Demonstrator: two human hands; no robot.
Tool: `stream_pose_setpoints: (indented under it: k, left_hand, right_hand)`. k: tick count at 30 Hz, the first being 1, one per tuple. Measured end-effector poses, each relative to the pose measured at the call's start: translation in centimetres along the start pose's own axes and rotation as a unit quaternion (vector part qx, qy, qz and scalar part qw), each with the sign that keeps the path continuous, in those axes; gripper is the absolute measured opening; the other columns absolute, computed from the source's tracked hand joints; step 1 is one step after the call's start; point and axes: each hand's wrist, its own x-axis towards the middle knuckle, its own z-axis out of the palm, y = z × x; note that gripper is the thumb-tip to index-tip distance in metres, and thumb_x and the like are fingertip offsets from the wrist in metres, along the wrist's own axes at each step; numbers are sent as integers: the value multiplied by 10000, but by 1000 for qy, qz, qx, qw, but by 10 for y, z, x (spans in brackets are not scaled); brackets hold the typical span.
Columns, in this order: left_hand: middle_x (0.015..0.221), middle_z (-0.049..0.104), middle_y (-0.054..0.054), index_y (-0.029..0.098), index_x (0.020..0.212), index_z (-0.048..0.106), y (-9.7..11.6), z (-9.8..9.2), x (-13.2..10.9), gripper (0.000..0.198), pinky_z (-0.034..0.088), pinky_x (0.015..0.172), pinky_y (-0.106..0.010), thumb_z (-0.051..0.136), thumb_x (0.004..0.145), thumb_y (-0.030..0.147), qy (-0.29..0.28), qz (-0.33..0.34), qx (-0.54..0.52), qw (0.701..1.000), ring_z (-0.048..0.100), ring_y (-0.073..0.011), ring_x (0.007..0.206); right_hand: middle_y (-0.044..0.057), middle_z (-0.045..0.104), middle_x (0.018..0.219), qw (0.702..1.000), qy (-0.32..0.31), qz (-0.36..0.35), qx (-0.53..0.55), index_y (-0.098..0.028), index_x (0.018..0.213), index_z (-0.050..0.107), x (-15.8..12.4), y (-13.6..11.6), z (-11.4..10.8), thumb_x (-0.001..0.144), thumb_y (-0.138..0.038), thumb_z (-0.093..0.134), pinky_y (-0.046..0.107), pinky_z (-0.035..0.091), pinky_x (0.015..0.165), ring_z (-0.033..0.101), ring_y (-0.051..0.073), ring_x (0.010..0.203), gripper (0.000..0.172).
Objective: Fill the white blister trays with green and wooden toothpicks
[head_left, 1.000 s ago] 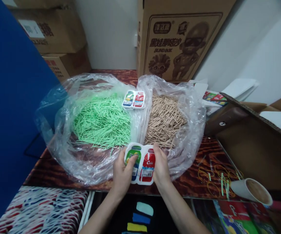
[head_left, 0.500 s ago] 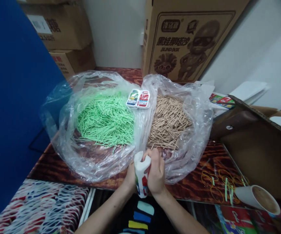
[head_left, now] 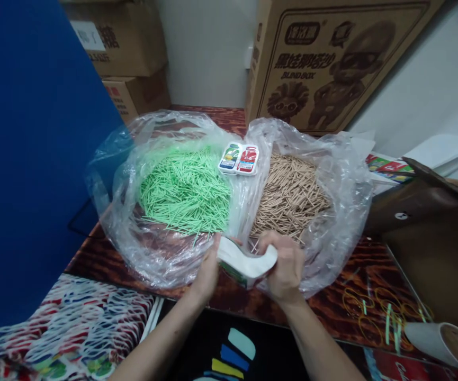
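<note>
Both my hands grip a small twin-pot pack point(head_left: 247, 263), turned so its white back faces up. My left hand point(head_left: 208, 271) is closed on its left end and my right hand point(head_left: 286, 263) is closed on its right end. The pack sits just in front of two open clear plastic bags. One bag holds green sticks point(head_left: 185, 190), the other holds tan sticks point(head_left: 290, 197). A second twin-pot pack point(head_left: 239, 159) with green and red labels lies face up between the two bags at the back.
A large printed cardboard box point(head_left: 332, 58) stands behind the bags, with more boxes point(head_left: 125, 47) at the back left. A blue panel point(head_left: 26, 153) fills the left. An open brown carton point(head_left: 431, 238), rubber bands point(head_left: 367, 307) and a paper cup point(head_left: 447, 341) lie to the right.
The pack was held face up showing green and red labels, then turned on edge, and now lies with its white back up. The view has shifted right and closer.
</note>
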Motion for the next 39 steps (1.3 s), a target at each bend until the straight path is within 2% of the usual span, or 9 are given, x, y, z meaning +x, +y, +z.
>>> stream_pose_setpoints:
  k: [3,10,15,19,22,24,28,35,39]
  left_hand:
    - [1015,698,-69,175,1018,684,2,-27,-3,469,459,849,-302,534,822,575,-33,14,63,997,607,-213,966]
    - [666,701,-146,61,812,687,-30,-33,-30,814,515,594,-337,290,795,772,-269,-318,-134,899,646,-223,573]
    - [715,712,-44,101,889,665,-16,-41,-26,261,515,666,-224,725,747,312,-207,-246,-297,899,671,-151,665]
    - [880,724,-72,110,1042,633,-2,-67,-16,404,523,676,-245,754,657,98,-179,-187,-168,951,681,-173,731]
    - [942,717,-94,124,1087,609,4,-78,-10,445,522,648,-258,759,671,163,-191,-167,-77,964,680,-190,736]
    - [939,714,-97,129,1107,601,9,-80,-6,467,522,664,-276,760,675,206,-222,-161,-39,961,680,-207,755]
    - [984,695,-74,166,1223,539,11,-75,1,555,506,724,-303,729,709,256,-266,-118,68,954,655,-210,824]
    - [1030,641,-57,200,1148,569,-16,-66,11,336,435,833,-328,537,813,189,-153,136,434,877,573,-223,947]
    - [1069,631,-80,194,1144,562,-24,-62,21,335,421,850,-334,535,810,187,-132,155,510,836,569,-240,984]
  right_hand:
    - [-17,415,539,988,-28,-133,-71,-190,627,480,13,-9,-20,962,-266,302,284,280,521,390,122,489,387]
    - [-12,360,479,864,-190,-401,-238,-202,526,432,24,-40,-4,968,-361,275,316,200,523,323,140,481,496]
    - [-23,379,468,827,-199,-477,-221,-196,513,439,-6,-28,16,976,-395,280,316,162,525,329,134,468,528]
    - [6,490,544,855,-265,-376,-240,-185,595,517,-28,-16,11,966,-381,332,314,262,563,419,152,550,459]
    - [85,638,840,919,-216,-162,-289,-162,882,618,-24,-7,0,913,-335,485,362,376,732,529,213,806,220]
    - [119,625,1101,943,-192,6,-272,-173,1156,563,-15,4,-5,840,-357,606,393,397,837,533,250,991,368]
    - [42,689,926,900,-344,257,-72,-165,1147,578,-11,40,-3,792,-360,630,303,465,694,624,202,807,409]
    - [42,705,818,882,-266,229,-315,-163,905,649,-32,64,19,832,-324,572,258,408,678,638,199,772,193]
    - [108,722,893,826,-269,227,-440,-160,944,648,-31,62,27,882,-386,518,278,391,700,664,244,852,269]
